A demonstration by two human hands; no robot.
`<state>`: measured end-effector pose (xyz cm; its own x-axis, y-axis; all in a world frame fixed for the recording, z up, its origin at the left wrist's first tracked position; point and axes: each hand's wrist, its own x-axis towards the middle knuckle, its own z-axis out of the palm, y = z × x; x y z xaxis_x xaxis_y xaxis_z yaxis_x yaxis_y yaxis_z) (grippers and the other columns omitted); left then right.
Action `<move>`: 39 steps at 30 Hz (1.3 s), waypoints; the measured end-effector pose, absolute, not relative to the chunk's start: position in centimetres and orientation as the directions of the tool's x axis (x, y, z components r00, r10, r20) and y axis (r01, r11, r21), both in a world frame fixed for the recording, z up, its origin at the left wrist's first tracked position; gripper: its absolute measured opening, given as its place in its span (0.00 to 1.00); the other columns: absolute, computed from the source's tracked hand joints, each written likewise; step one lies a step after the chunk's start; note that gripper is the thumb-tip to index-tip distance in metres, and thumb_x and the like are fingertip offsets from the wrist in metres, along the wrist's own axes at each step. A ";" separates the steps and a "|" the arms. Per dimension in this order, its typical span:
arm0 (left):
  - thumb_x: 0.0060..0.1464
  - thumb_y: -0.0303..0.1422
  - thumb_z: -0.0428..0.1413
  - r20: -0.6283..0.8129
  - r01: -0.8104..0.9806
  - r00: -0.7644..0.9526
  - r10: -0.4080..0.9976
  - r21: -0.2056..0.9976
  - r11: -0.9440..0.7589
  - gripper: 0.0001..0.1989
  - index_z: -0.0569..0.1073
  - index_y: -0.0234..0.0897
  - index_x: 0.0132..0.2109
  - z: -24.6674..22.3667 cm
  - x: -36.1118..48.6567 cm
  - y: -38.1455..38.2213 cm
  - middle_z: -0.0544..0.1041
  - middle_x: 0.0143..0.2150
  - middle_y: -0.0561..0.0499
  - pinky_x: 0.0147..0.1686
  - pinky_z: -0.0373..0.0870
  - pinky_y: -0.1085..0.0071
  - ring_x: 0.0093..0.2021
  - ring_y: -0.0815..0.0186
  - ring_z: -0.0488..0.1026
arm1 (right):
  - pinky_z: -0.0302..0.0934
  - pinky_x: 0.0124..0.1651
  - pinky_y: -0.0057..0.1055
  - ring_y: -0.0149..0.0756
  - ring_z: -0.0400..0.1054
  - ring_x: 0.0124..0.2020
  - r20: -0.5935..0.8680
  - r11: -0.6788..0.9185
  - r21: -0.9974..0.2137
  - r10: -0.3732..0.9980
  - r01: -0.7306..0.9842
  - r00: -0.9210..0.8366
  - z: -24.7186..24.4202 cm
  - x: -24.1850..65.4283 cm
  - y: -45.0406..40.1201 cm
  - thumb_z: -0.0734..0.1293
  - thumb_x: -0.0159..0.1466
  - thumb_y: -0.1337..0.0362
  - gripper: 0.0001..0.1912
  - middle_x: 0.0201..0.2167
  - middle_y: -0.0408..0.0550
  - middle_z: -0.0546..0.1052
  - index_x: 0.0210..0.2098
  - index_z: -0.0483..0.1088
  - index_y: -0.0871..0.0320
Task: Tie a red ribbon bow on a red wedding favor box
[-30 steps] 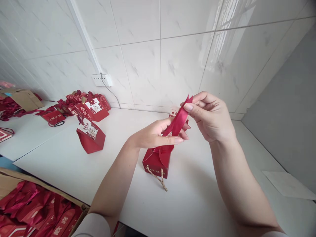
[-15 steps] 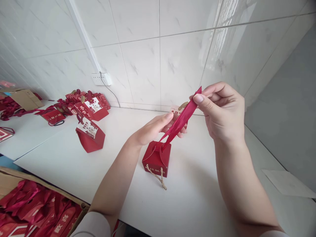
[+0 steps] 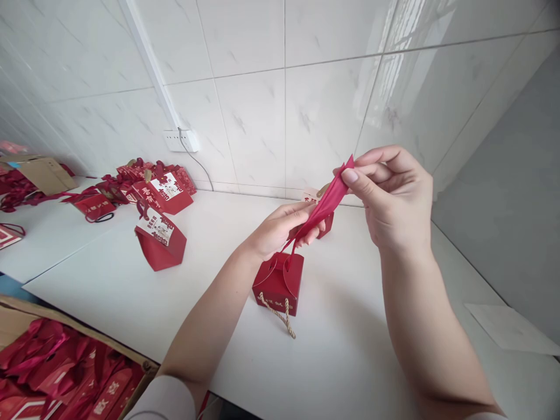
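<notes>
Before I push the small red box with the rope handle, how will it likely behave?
The red box will probably hold its shape: its folded panels look like card. Its boxy form suggests sliding rather than rolling on the white table. The ribbon rising from its top to the hands might tug it.

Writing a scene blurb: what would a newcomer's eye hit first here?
The red ribbon, slanting mid-picture: the right hand pinches its upper end and the left hand touches it lower down. Just below, it runs to the top of a small red box with a gold cord. At lower left, a cardboard carton packed with red boxes.
</notes>
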<state>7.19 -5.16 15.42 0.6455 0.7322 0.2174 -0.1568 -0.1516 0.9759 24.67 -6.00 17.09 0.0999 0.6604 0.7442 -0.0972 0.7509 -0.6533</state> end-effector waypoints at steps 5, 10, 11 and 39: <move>0.61 0.45 0.49 0.261 -0.164 0.586 0.767 0.965 -0.203 0.19 0.73 0.33 0.35 15.9 7.2 -5.6 0.66 0.20 0.55 0.20 0.54 0.75 0.18 0.75 0.57 | 0.72 0.36 0.38 0.42 0.76 0.39 0.757 0.763 -0.643 0.647 -0.068 0.095 17.4 24.8 -6.8 0.74 0.58 0.59 0.10 0.32 0.44 0.78 0.36 0.70 0.50; 0.57 0.41 0.56 0.262 -0.173 0.570 0.779 0.965 -0.198 0.13 0.71 0.35 0.32 16.2 7.2 -5.9 0.64 0.19 0.57 0.19 0.54 0.77 0.19 0.76 0.58 | 0.73 0.41 0.41 0.45 0.75 0.44 0.761 0.760 -0.645 0.648 -0.084 0.028 17.8 25.1 -7.5 0.75 0.57 0.59 0.11 0.33 0.44 0.78 0.36 0.71 0.50; 0.57 0.41 0.57 0.274 -0.179 0.556 0.785 0.961 -0.208 0.13 0.71 0.35 0.32 16.2 7.1 -5.9 0.64 0.19 0.57 0.19 0.55 0.77 0.19 0.76 0.59 | 0.73 0.41 0.41 0.45 0.75 0.44 0.760 0.758 -0.647 0.650 -0.084 0.015 17.8 25.3 -7.5 0.75 0.57 0.60 0.11 0.33 0.44 0.78 0.37 0.71 0.50; 0.57 0.38 0.57 0.461 -0.098 0.454 0.763 0.877 -0.471 0.10 0.77 0.34 0.34 17.2 6.0 -6.2 0.77 0.28 0.50 0.35 0.72 0.72 0.29 0.70 0.74 | 0.71 0.30 0.35 0.37 0.73 0.30 0.676 0.684 -0.725 0.683 -0.085 -0.277 17.7 24.8 -8.0 0.73 0.59 0.56 0.10 0.32 0.48 0.78 0.33 0.76 0.56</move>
<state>5.96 -6.23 17.15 0.4540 0.7626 0.4608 -0.0981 -0.4712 0.8766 24.79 -8.05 17.74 -0.2768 0.6828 0.6762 -0.0850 0.6835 -0.7250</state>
